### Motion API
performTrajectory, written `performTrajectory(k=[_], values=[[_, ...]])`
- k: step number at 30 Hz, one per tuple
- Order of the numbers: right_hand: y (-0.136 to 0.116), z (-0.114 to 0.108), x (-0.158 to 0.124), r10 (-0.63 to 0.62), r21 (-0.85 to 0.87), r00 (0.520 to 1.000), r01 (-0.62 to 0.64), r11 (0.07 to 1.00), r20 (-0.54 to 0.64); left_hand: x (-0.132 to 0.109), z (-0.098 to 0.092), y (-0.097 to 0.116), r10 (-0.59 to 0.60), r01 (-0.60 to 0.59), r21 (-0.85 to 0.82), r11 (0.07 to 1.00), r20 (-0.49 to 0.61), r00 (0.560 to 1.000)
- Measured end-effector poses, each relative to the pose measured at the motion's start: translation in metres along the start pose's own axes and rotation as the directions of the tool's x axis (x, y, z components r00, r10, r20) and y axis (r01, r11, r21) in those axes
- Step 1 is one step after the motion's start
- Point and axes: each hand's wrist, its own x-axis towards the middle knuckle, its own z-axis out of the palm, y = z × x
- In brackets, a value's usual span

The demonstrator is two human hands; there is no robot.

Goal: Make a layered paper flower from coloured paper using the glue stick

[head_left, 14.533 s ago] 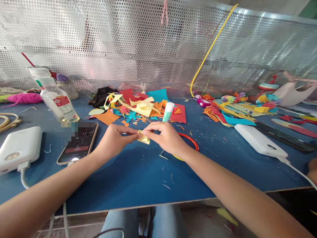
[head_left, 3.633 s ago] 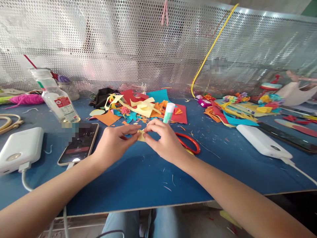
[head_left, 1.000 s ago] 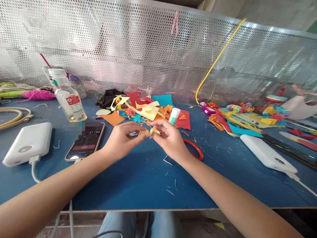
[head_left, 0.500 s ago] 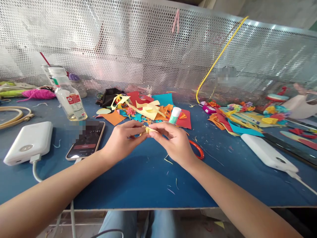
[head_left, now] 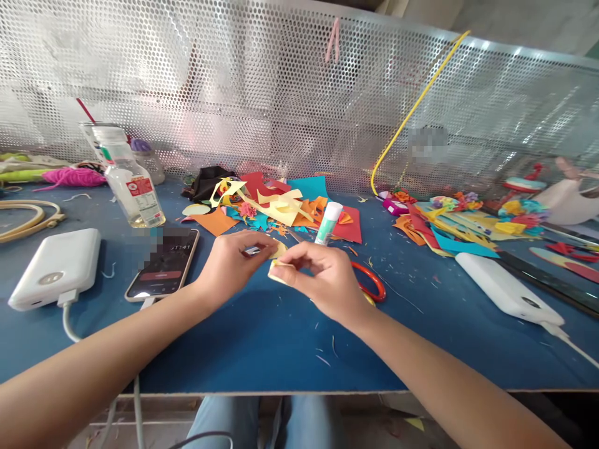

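Yellow paper [head_left: 281, 248] shows at the fingertips of my left hand [head_left: 234, 259], which are closed in a pinch. My right hand [head_left: 322, 274] pinches yellow paper [head_left: 277, 272] too, a little lower and nearer to me. Whether the two bits are one piece I cannot tell, since my fingers cover the middle. Just behind my right hand a glue stick [head_left: 329, 222] with a white cap stands upright. Red-handled scissors [head_left: 378, 284] lie partly hidden by my right hand and wrist.
Colored paper scraps [head_left: 281, 209] lie heaped beyond my hands. To the left are a phone [head_left: 163, 268], a white power bank [head_left: 56, 268] and a glass bottle [head_left: 135, 187]. Another white power bank [head_left: 510, 290] and more paper [head_left: 444, 227] lie right. A perforated metal panel [head_left: 262, 81] stands behind.
My hands' fingertips have moved slightly apart, the right ones down and toward me. More of the yellow paper shows, and more of the glue stick and scissors is uncovered.
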Motion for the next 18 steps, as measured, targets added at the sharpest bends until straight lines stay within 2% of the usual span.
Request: performTrajectory(k=[3,6,10,15,18], values=[[0.011,0.005,0.002,0.123,0.052,0.992,-0.124,0.991,0.031,-0.001,0.002,0.003,-0.150,0.150,-0.126,0.981,0.012,0.989],[0.026,0.001,0.009,0.160,0.075,0.987,-0.158,0.985,-0.016,-0.001,0.003,0.003,-0.226,0.232,-0.253,0.939,0.051,0.973],[0.034,-0.007,0.014,0.105,-0.051,0.992,-0.108,0.993,-0.073,0.000,0.004,0.002,-0.221,0.249,-0.306,0.919,0.121,0.968],[0.031,-0.008,0.012,0.036,-0.204,0.997,-0.049,0.978,-0.067,0.000,0.004,0.003,-0.211,0.270,-0.341,0.900,0.201,0.957],[0.029,-0.008,0.011,0.017,-0.232,0.998,-0.031,0.972,-0.060,-0.001,0.004,0.004,-0.200,0.273,-0.346,0.898,0.231,0.952]])
